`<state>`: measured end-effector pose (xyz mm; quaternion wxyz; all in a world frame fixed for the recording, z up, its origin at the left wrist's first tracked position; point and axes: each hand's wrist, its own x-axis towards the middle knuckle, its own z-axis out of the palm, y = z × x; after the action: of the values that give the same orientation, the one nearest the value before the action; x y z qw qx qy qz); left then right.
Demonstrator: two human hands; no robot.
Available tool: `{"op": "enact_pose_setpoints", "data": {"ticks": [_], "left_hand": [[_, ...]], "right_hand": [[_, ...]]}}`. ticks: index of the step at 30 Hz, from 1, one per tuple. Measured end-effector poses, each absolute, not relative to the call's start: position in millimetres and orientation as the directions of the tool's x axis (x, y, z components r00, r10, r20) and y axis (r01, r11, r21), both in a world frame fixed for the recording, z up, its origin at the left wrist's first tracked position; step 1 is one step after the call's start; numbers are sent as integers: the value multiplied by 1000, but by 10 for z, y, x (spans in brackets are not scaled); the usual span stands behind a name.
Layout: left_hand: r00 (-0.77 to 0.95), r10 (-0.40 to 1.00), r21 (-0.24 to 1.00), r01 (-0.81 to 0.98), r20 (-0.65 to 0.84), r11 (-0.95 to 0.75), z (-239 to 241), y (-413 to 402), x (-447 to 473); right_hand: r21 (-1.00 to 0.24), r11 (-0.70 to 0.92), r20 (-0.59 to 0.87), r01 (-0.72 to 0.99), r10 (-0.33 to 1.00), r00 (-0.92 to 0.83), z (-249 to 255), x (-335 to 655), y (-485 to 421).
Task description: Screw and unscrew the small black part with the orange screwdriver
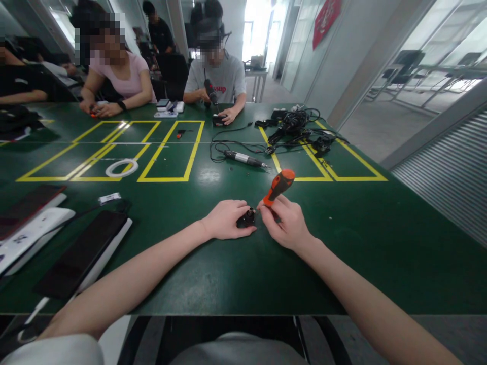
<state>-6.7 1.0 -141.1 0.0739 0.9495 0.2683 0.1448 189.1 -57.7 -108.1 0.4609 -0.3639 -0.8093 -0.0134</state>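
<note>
My left hand (228, 219) rests on the green table (213, 279), its thumb and fingers closed round a small black part (248, 217) with a round, cylinder-like top. What kind of part it is cannot be made out. Just to the right, my right hand (287, 222) holds a screwdriver (279, 187) with an orange and black handle. The handle leans up and to the right above the hand. Its tip end is close beside the black part; fingers partly hide the shaft, and whether it touches is unclear.
An electric screwdriver (245, 158) with its cord lies beyond my hands. Tangled black cables (294, 126) are heaped at the back right. A white ring-shaped coil (122, 168) lies at left, near a phone on a power bank (85, 251). Across the table a person (215, 76) holds a power driver.
</note>
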Motion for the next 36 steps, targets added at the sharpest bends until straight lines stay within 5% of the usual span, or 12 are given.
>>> {"op": "enact_pose_setpoints", "data": {"ticks": [3, 6, 12, 17, 24, 28, 36], "left_hand": [[813, 524, 237, 472, 256, -849, -1421, 12, -66], [807, 528, 235, 478, 263, -846, -1422, 12, -64], [803, 541, 230, 493, 249, -839, -1399, 16, -63], [815, 530, 208, 490, 235, -846, -1404, 37, -69], [812, 536, 239, 487, 230, -840, -1399, 37, -64], [812, 531, 237, 481, 243, -844, -1391, 34, -56], [806, 539, 249, 485, 243, -838, -1387, 16, -50]], "right_hand": [[-214, 745, 770, 632, 527, -360, -1076, 1884, -562], [-252, 734, 732, 631, 571, -371, -1071, 1874, -542], [-548, 640, 618, 539, 744, -254, -1111, 1853, -496], [-866, 420, 419, 270, 906, -66, -1163, 1786, -382], [-826, 478, 435, 298, 878, -201, -1187, 1780, -396], [-866, 430, 410, 257, 903, -127, -1175, 1777, -427], [-991, 133, 123, 27, 963, -239, -1194, 1829, -368]]}}
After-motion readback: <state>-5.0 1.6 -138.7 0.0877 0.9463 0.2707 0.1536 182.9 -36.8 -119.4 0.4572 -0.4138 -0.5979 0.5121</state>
